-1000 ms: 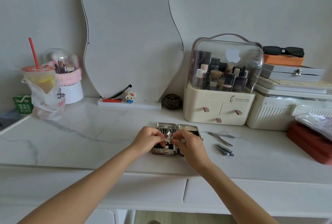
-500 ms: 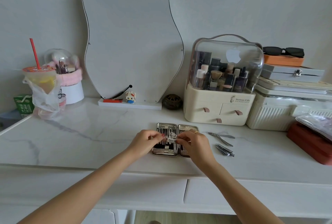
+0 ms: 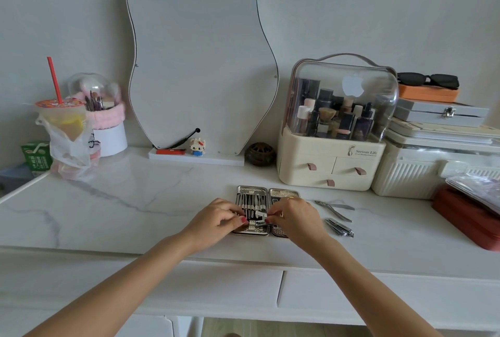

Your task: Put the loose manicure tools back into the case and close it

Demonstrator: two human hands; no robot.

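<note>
Both hands — left hand [image 3: 216,219], right hand [image 3: 293,216] — pinch a small clipper [image 3: 260,218] over the open case [image 3: 253,190] (near end); misaligned, it could skid off its strap.

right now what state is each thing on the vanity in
manicure case: open, lying flat
small tool: pinched by both hands over the case
left hand: pinching the tool
right hand: pinching the tool
nippers: loose on the tabletop
nail clipper: loose on the tabletop
cosmetics organizer: lid and drawers closed
</note>
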